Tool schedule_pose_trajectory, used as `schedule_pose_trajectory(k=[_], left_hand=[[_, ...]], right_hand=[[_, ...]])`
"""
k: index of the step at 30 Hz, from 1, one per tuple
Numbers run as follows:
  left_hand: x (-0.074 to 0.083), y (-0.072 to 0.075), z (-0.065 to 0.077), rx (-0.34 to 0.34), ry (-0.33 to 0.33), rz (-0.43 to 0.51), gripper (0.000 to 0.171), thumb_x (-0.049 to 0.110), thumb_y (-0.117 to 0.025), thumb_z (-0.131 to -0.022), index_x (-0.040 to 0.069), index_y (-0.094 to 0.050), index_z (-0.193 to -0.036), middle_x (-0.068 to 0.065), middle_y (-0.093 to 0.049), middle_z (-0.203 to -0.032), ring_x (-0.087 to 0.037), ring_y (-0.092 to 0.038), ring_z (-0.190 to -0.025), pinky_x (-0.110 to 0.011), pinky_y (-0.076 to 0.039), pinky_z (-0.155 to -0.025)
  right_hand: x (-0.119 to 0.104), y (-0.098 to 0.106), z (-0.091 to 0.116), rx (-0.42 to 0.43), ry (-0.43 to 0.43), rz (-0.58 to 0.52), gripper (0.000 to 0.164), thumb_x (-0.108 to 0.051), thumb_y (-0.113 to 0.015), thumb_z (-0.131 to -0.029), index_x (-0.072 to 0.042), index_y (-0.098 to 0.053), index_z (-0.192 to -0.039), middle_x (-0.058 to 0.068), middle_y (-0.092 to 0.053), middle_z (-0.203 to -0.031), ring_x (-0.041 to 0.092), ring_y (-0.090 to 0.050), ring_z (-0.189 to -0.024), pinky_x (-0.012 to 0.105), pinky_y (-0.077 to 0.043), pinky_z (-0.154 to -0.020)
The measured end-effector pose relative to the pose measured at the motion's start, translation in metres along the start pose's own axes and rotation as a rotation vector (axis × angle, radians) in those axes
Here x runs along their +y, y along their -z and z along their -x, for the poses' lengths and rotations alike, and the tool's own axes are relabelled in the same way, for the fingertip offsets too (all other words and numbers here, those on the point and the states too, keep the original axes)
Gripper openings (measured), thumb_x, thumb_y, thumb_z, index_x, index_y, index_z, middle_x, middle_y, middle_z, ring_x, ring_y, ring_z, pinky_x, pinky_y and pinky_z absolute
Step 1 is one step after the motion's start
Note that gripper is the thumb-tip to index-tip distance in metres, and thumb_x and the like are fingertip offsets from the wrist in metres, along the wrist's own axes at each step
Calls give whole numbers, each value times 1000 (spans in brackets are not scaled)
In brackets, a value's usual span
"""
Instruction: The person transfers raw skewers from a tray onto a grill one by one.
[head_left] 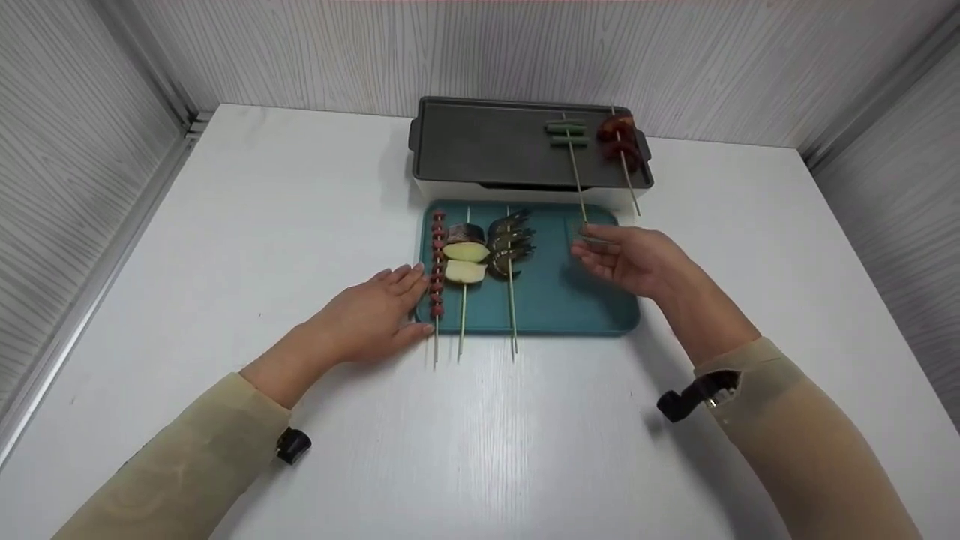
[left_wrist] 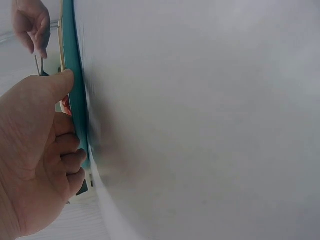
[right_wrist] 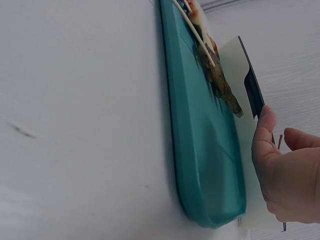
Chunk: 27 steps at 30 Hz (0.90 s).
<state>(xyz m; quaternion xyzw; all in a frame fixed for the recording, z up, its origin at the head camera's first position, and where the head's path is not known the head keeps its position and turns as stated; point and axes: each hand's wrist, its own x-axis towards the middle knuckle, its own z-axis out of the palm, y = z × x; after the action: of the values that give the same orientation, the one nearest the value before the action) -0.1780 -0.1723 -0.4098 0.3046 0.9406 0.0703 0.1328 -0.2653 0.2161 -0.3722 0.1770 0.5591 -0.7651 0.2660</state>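
Observation:
My right hand (head_left: 630, 259) pinches the lower end of a green vegetable skewer (head_left: 576, 169), whose short green pieces lie on the dark griddle plate (head_left: 480, 146). At the left edge of the teal tray (head_left: 577, 300), my left hand (head_left: 375, 315) rests with its fingers extended against the rim. Beside those fingertips lies a skewer of small red pieces (head_left: 438, 262). To its right are a skewer of thick pale slices (head_left: 466, 271) and a shrimp skewer (head_left: 510, 244). In the right wrist view, the right hand (right_wrist: 290, 167) is above the tray's far side.
A skewer of red, glossy pieces (head_left: 621, 146) lies at the griddle's right end, its stick overhanging the front. The griddle stands directly behind the tray on a white table (head_left: 465, 450). Wood-grain panels (head_left: 315, 52) enclose the back and sides.

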Motion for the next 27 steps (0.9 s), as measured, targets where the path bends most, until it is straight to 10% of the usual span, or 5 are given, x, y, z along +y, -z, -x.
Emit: schedule_pose_trajectory(k=[27], left_hand=[[1, 3, 0, -31, -1, 7, 80, 51, -47, -112, -7, -27, -164, -22, -18, -173, -38, -18, -160, -51, -17, -131]], right_hand=[[77, -10, 62, -227, -56, 261, 50, -13, -59, -110, 11, -45, -152, 15, -75, -120, 21, -77, -106, 32, -60, -98]])
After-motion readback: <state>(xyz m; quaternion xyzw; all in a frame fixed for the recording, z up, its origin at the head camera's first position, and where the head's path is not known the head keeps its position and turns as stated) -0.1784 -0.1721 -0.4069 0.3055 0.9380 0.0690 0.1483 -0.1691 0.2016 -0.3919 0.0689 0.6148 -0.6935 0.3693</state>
